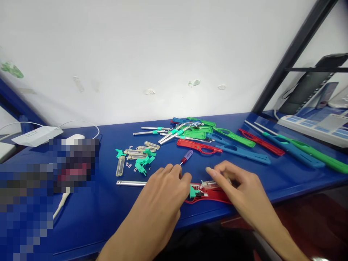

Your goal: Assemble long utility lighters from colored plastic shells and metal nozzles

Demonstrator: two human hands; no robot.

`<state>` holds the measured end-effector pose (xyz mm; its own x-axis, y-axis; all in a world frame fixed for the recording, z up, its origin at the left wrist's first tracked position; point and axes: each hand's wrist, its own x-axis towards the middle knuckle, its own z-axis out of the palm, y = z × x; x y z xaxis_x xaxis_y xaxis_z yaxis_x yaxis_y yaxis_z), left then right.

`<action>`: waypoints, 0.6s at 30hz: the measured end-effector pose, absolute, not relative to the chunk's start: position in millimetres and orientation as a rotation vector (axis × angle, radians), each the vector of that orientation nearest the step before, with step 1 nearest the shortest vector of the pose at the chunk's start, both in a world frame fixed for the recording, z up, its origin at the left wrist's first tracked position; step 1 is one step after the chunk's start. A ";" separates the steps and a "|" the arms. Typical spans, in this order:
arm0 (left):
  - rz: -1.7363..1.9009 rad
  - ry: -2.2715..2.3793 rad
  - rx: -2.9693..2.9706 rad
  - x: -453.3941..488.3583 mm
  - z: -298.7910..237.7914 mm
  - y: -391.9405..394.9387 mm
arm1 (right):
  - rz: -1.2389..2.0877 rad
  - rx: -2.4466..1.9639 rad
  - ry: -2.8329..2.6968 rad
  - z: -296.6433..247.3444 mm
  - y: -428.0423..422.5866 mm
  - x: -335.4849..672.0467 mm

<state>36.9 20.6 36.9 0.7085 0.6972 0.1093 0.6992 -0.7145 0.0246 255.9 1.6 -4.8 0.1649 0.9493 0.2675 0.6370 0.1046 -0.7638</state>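
Observation:
A red half shell of a long-nosed lighter [220, 196] lies near the table's front edge, its inner side up. Its metal tube [130, 183] points left, passing under my left hand [170, 188], whose closed fingers grip the lighter's front part. A turquoise trigger piece [192, 192] and a thin white wire show beside those fingertips. In the shell's handle, a clear fuel tank [208, 185] reaches under my right hand [239, 181]. The right fingers are curled round the tank's far end with the thumb over it; their exact contact is hidden. Just beyond my left hand lies a purple-handled screwdriver [187, 156].
Clear tanks [120, 166] and turquoise pieces [141, 165] lie at left. Behind are metal tubes [174, 133], a red shell [199, 146], green shells [235, 137] and blue shells [246, 154]. Lighters [293, 148] lie at right, near a power strip [315, 128]. Something pixelated covers the left.

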 end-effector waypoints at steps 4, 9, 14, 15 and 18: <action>-0.188 -1.179 -2.846 34.1 33.8 19.0 | 0.476 -1.591 -1.548 -3.7 1.4 253.8; -0.208 -1.189 -2.799 27.1 37.2 17.3 | 0.593 -1.575 -1.574 0.5 2.6 255.0; -0.144 -1.289 -2.802 17.5 38.0 26.9 | 0.765 -1.490 -1.629 3.4 6.2 263.3; -0.149 -1.287 -2.820 15.4 36.8 28.9 | 0.776 -1.480 -1.633 3.6 6.4 264.6; -0.173 -1.256 -2.860 9.7 32.3 31.8 | 0.785 -1.466 -1.634 3.5 5.9 266.9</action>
